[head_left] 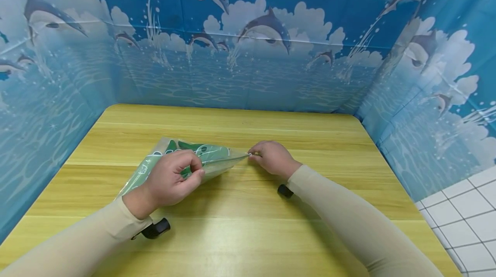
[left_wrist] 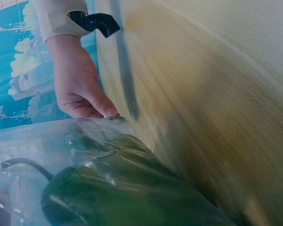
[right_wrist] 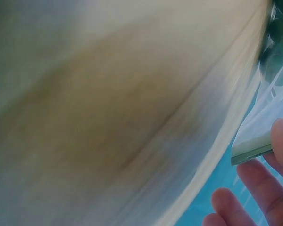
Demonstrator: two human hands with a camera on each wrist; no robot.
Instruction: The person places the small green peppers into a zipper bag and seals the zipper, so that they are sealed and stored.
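A clear zip bag (head_left: pixel 217 167) with green contents and white printed lines lies on the left half of the table, its mouth drawn out to the right. My right hand (head_left: pixel 273 158) pinches the right end of the bag's mouth. In the right wrist view, thumb and fingers (right_wrist: pixel 257 181) hold the greenish zip strip (right_wrist: pixel 250 153). My left hand (head_left: pixel 172 178) is over the bag's near side, thumb and index finger pinched together at its edge. Through the plastic, the left wrist view shows a dark green, pepper-like thing (left_wrist: pixel 80 193) with a curved stem.
The bag rests on a yellow wood-grain table (head_left: pixel 248 242). A blue curtain (head_left: pixel 248 79) printed with dolphins stands around the back and sides. White tiles (head_left: pixel 465 212) show at the lower right. Black straps (head_left: pixel 156 228) sit at both wrists.
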